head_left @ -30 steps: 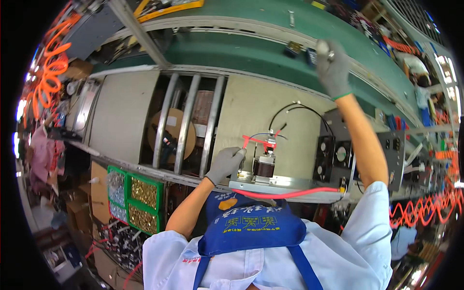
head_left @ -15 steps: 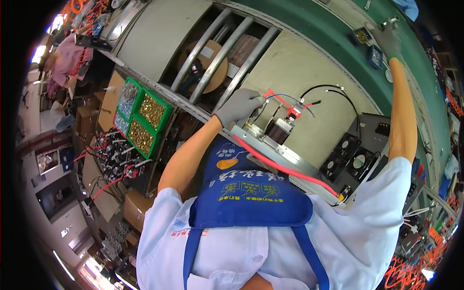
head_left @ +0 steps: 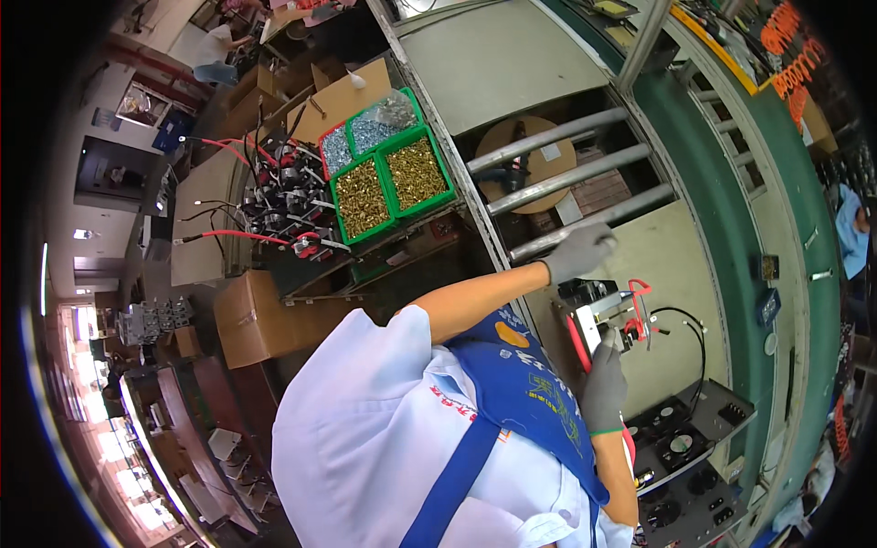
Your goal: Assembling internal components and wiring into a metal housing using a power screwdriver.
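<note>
My left hand point(head_left: 577, 255), in a grey glove, hovers over the near bench between the metal rollers and a wired metal assembly point(head_left: 589, 321). Its fingers are curled, and whatever they may hold is hidden. Grey-gloved too, my right hand point(head_left: 605, 391) has its fingertips closed at the near edge of the assembly. Pale metal plate, a dark block and red cables point(head_left: 637, 320) make up this assembly. Along its near side runs a thick red sleeve point(head_left: 577, 343). My right palm hides part of it.
Green bins point(head_left: 418, 175) of brass-coloured and silver fasteners stand to the left, beside a heap of black-and-red wired parts point(head_left: 290, 196). Metal rollers point(head_left: 571, 190) cross a gap in the bench. Dark panels with fans point(head_left: 681, 443) lie right. A small blue tray point(head_left: 768, 307) sits on the green surface.
My right hand has come back from the small trays on the green surface to the assembly. The left has moved off the assembly's wires. The assembly is turned, and the view has swung left.
</note>
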Motion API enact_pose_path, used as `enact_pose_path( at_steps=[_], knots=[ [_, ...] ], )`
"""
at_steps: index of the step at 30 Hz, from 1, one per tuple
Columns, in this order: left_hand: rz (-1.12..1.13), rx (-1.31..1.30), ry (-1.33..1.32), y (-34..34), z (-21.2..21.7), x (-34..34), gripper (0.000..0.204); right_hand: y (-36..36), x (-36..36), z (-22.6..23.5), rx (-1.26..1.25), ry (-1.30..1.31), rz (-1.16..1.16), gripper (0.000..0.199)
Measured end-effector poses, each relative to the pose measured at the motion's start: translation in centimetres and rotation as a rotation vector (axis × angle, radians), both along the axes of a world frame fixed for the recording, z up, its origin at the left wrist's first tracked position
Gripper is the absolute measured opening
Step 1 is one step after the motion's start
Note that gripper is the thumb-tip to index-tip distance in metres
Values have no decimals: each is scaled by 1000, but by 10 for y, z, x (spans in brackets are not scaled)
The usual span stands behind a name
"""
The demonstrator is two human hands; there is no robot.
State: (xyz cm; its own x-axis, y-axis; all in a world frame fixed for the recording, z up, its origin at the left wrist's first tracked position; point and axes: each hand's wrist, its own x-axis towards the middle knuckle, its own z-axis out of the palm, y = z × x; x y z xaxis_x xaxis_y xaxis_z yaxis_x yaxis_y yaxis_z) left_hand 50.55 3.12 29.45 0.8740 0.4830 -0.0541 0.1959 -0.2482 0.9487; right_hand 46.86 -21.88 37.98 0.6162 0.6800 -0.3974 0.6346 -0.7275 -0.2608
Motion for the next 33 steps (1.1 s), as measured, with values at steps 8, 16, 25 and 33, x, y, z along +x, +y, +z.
enact_pose_path(
  at_steps=[8,16,25,33],
  knots=[
    [628,241,265,217,-93,-152,32,-16,13,30,478,-66,-365,15],
    [920,858,293,489,-71,-222,31,26,12,-36,368,-169,-536,18],
    [499,573,928,549,-78,-198,31,44,9,-31,399,-108,-657,14],
    [550,454,830,544,-66,-192,39,46,6,-29,426,-174,-606,14]
  ],
)
